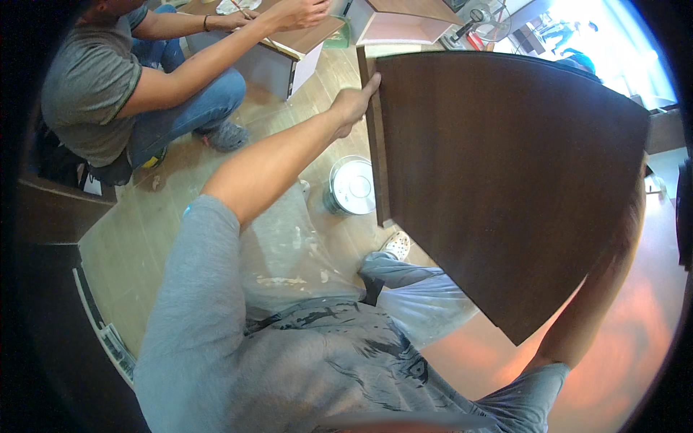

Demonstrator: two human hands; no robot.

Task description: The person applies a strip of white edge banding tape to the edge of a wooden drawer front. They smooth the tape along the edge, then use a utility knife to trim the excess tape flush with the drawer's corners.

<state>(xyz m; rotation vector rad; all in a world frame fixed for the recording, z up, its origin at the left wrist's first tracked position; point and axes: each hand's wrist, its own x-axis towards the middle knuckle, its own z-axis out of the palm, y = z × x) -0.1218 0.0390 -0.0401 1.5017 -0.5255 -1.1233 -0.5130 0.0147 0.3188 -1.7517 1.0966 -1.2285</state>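
A large dark brown wooden panel [505, 159] is held up in front of me, tilted, with a narrow board along its left edge. My left hand [351, 110] grips that left edge near the upper corner, thumb pointing up along it. On the other side my right forearm runs up along the panel's right edge. The panel hides my right hand, so its fingers do not show.
A person in a grey shirt [94, 101] crouches at the upper left, hands over a wooden cabinet [271, 68]. A lidded metal bucket [352, 189] stands on the floor. Another cabinet [404, 27] sits behind the panel. A smooth pinkish surface [621, 346] lies at my right.
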